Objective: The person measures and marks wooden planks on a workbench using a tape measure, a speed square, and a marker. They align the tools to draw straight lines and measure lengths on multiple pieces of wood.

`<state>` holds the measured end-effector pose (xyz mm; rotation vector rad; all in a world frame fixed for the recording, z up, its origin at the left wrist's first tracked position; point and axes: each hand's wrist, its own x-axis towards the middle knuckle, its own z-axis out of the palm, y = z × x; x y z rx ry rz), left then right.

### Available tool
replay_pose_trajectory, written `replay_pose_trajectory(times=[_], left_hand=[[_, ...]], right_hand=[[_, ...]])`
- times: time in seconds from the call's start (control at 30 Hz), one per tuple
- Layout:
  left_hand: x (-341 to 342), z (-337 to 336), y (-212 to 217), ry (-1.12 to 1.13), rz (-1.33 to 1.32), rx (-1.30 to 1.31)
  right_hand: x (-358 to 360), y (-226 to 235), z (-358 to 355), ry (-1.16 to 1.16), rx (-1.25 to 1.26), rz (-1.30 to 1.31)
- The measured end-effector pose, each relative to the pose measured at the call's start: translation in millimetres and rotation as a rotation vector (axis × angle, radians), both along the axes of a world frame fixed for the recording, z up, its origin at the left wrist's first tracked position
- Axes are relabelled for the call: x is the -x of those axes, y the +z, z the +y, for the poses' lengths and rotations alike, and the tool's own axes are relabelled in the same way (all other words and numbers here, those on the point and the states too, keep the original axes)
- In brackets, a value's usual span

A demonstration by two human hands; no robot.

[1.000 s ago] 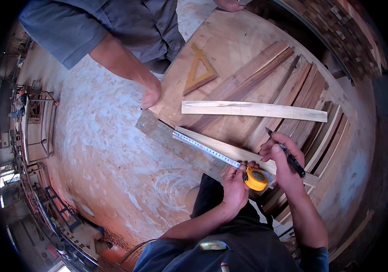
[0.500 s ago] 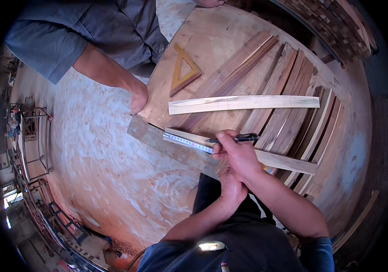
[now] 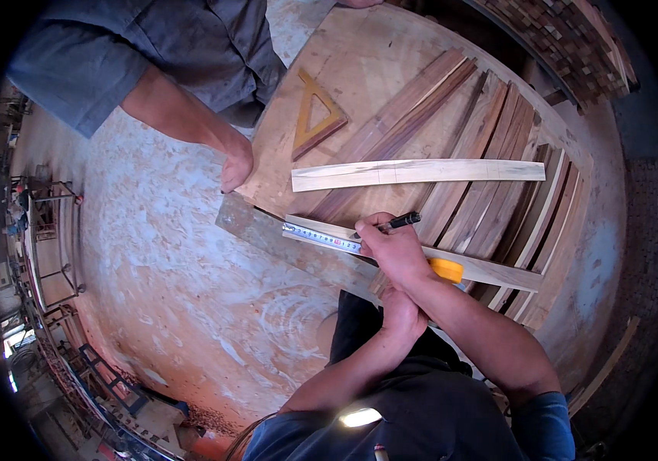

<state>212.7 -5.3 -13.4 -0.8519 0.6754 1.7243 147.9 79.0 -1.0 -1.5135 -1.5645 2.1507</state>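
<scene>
Pale board [image 3: 498, 273] lying along the near side of the worktable [image 3: 375, 46], a second pale board [image 3: 421, 170] farther in across darker strips [image 3: 483, 127], yellow triangular square [image 3: 321, 131] beyond it. Right hand [image 3: 392, 252] crossed over left hand [image 3: 402, 316], whose fingers are hidden, its grip impossible to tell. Tape measure [image 3: 447, 270], yellow-cased, beside the right wrist, blade [image 3: 321, 237] along the first board toward its left end; black pen [image 3: 404, 220] pinched in the right hand, tip near the blade.
</scene>
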Motion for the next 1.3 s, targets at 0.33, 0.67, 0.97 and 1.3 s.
replay_pose_trajectory(times=[0.33, 0.67, 0.97, 1.3], left_hand=[[4, 0, -6, -0.085, 0.058, 0.028], [8, 5, 2, -0.063, 0.103, 0.071], [11, 5, 7, -0.054, 0.096, 0.071], [10, 3, 0, -0.041, 0.093, 0.071]], right_hand=[[1, 9, 6, 0.093, -0.093, -0.058], [1, 12, 7, 0.148, -0.142, -0.039], [2, 11, 8, 0.220, -0.216, -0.098], [2, 13, 10, 0.300, -0.267, -0.141]])
